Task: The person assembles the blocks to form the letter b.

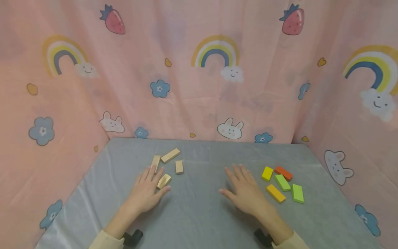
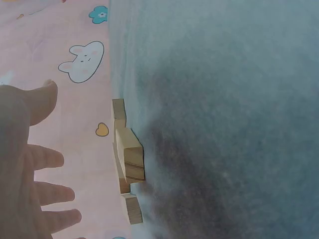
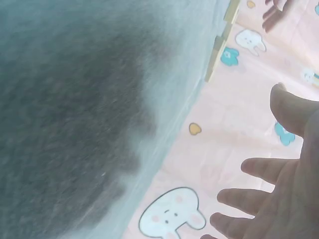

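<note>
The left hand (image 1: 146,195) partly hides one block (image 1: 156,160) (pale wood).

Left hand (image 1: 146,196), right hand (image 1: 247,197), both palm down, fingers (image 1: 231,175) extended, thumbs (image 1: 162,194) angled inward

One grey cloth-covered counter (image 1: 199,214) carried at least four plain wooden blocks (image 1: 179,167) and five coloured rectangular blocks (image 1: 283,183): two light-green, one yellow, one orange, one red-orange. There were one bare left hand (image 1: 145,195), one bare right hand (image 1: 247,194) and two cream sleeves (image 1: 106,241). The pink fabric backdrop (image 1: 199,107) showed two red strawberries (image 1: 293,22), three rainbows (image 1: 215,45) and three white rabbits (image 1: 230,131).
</note>
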The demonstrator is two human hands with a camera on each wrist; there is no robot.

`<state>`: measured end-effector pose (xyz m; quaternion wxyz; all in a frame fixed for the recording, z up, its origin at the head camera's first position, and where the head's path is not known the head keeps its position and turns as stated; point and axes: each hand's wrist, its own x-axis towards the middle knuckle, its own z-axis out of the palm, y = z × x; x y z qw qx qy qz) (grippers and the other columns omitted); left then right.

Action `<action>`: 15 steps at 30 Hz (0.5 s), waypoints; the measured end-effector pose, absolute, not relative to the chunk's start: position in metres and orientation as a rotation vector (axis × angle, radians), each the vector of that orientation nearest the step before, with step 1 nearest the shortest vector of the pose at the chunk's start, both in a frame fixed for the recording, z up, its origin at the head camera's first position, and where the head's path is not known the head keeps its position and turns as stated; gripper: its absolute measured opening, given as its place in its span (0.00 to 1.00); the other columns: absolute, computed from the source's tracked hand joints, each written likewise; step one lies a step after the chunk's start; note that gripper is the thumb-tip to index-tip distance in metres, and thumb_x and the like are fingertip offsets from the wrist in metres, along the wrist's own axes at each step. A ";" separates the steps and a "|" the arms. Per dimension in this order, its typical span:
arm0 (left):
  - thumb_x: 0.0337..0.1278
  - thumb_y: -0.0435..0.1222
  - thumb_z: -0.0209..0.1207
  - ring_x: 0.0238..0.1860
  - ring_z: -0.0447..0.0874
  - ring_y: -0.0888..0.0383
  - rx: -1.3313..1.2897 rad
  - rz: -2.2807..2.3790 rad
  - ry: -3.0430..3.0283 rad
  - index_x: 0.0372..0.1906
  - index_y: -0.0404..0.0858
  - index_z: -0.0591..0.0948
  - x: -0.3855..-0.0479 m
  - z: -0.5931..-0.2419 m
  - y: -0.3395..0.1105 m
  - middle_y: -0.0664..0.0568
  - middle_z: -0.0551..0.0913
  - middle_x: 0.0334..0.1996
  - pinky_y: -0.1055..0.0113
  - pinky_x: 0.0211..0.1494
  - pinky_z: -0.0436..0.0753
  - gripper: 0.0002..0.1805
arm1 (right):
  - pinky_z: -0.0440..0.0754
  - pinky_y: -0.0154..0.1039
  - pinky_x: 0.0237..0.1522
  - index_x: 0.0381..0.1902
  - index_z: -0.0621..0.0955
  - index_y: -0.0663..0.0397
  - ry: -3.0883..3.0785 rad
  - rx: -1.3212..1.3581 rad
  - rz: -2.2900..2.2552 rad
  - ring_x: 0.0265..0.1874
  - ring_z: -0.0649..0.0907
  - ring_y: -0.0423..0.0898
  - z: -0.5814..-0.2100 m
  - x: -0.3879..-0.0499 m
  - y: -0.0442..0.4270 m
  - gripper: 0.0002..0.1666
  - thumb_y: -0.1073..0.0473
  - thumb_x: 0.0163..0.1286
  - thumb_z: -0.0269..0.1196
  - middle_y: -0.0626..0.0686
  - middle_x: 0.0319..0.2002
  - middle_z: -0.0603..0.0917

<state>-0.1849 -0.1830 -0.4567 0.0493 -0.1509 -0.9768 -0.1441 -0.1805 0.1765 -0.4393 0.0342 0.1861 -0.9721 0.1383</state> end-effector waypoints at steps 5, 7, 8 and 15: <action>0.72 0.58 0.53 0.77 0.53 0.35 -0.491 -0.459 -2.941 0.78 0.36 0.62 -0.186 -0.455 -0.182 0.33 0.57 0.77 0.37 0.75 0.55 0.42 | 0.51 0.66 0.74 0.78 0.64 0.57 -2.977 0.608 0.436 0.77 0.54 0.68 -0.437 -0.184 0.169 0.49 0.34 0.72 0.60 0.67 0.77 0.58; 0.72 0.58 0.54 0.77 0.54 0.35 -0.498 -0.464 -2.938 0.78 0.35 0.63 -0.186 -0.454 -0.182 0.33 0.59 0.76 0.37 0.75 0.56 0.41 | 0.52 0.66 0.74 0.78 0.64 0.57 -2.986 0.609 0.442 0.77 0.55 0.67 -0.437 -0.185 0.165 0.48 0.34 0.72 0.61 0.66 0.77 0.59; 0.72 0.58 0.54 0.76 0.55 0.35 -0.499 -0.466 -2.940 0.78 0.35 0.63 -0.186 -0.454 -0.182 0.33 0.59 0.76 0.37 0.75 0.56 0.41 | 0.52 0.65 0.74 0.78 0.64 0.57 -2.992 0.610 0.448 0.77 0.55 0.67 -0.436 -0.186 0.164 0.48 0.34 0.72 0.61 0.66 0.77 0.59; 0.72 0.54 0.57 0.75 0.57 0.32 -0.500 -0.494 -2.944 0.77 0.35 0.64 -0.186 -0.455 -0.183 0.31 0.60 0.75 0.36 0.74 0.58 0.40 | 0.51 0.65 0.74 0.78 0.64 0.57 -3.011 0.639 0.486 0.77 0.54 0.67 -0.437 -0.189 0.154 0.47 0.35 0.73 0.60 0.66 0.77 0.59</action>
